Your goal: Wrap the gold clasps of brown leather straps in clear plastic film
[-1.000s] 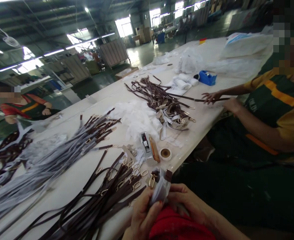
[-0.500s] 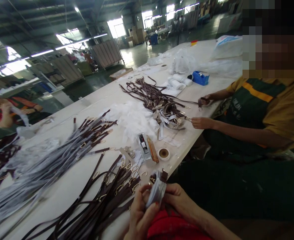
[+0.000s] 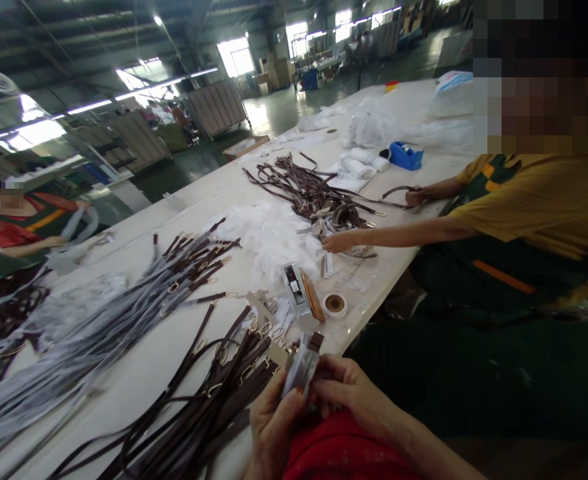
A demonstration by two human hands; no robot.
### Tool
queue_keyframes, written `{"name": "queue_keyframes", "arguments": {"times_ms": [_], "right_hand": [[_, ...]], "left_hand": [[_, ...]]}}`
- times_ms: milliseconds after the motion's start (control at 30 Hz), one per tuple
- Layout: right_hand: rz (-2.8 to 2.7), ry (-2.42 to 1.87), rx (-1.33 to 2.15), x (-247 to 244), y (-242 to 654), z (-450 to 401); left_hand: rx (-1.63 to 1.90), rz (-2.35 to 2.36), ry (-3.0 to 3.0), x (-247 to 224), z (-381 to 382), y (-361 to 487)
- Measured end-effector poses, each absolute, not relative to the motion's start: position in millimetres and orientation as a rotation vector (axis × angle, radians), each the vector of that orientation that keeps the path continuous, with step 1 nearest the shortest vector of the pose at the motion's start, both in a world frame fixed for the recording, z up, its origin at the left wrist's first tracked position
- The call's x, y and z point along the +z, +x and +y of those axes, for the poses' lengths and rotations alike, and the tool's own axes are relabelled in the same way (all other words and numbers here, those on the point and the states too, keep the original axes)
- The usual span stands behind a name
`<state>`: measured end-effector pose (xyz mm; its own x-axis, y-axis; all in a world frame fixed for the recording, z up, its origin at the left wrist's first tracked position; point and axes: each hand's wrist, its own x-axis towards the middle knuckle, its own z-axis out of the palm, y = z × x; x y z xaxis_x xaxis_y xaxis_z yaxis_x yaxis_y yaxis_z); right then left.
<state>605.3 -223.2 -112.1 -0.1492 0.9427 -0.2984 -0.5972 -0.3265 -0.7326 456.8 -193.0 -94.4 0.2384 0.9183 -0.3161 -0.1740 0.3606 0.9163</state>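
A brown strap, coiled short and covered in translucent plastic wrap, is held upright near the table's front edge. My left hand grips its left side, thumb across the front. My right hand closes on its right side with curled fingers; the exact pinch point is partly hidden. Left of my hands lie loose brown straps with gold-coloured metal clasps. A grey tape dispenser stands just beyond my hands, beside an orange-brown flat object and a roll of tape.
Plastic-wrapped straps spread across the table's left side. Crumpled white sheets lie mid-table, near another strap pile and a blue tape dispenser. A co-worker's arm reaches in from the right; another person works at left.
My hands have shifted slightly left with the wrapped strap, which looks straighter and more compact. The co-worker at right has moved one hand left to the strap pile.
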Motion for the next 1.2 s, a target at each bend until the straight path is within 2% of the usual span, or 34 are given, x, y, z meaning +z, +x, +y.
{"name": "queue_keyframes", "arguments": {"times_ms": [167,433,567,733,867,1000,1200], "right_hand": [[-0.478,-0.886,1.71,-119,598,-225],[-0.151,-0.648,1.811,-90,583,-221],[-0.142,-0.568,1.826,-81,584,-229],[-0.309,-0.683,1.766,-73,590,-233],[-0.356,-0.775,1.88,-72,596,-233],[-0.371,-0.911,1.886,-82,594,-232],[-0.188,-0.848,1.846,-95,583,-228]], "left_hand": [[1.061,1.053,0.845,-87,-192,457],[0.982,1.12,0.981,-109,-198,439],[0.976,1.076,1.328,-118,-197,430],[1.07,0.849,1.916,-120,-190,428],[1.084,0.674,2.172,-123,-182,423],[1.0,0.708,1.988,-130,-185,415],[0.794,1.113,1.143,-128,-197,420]]}}
